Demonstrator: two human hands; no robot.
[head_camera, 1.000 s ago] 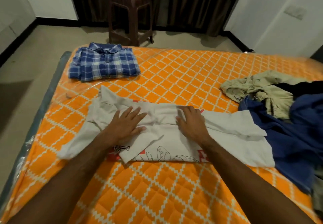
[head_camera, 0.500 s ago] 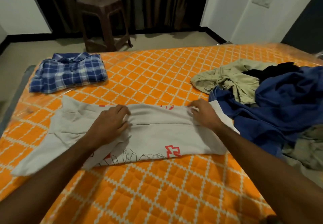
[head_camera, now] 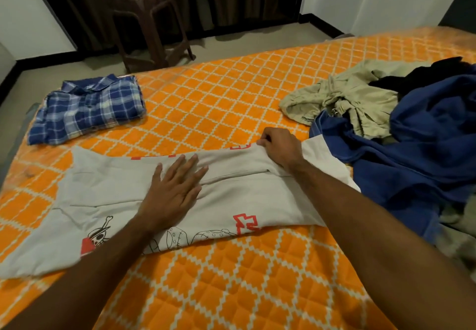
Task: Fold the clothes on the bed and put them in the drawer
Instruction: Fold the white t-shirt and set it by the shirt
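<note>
A pale grey printed T-shirt (head_camera: 244, 195) is lying half-folded across the middle of the orange quilted bed (head_camera: 231, 278). The left hand (head_camera: 172, 190) is pressing flat on it, fingers straight and spread. The right hand (head_camera: 280, 146) is pinching the shirt's far edge with curled fingers. A folded blue checked shirt (head_camera: 87, 108) is sitting at ten o'clock (well apart), and a heap of unfolded blue, khaki and black clothes (head_camera: 412, 123) is lying at two o'clock.

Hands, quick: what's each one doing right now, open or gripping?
Left hand: open, fingers straight, pressing flat on the white T-shirt.
Right hand: closed, fingers curled, pinching the T-shirt's far folded edge.
</note>
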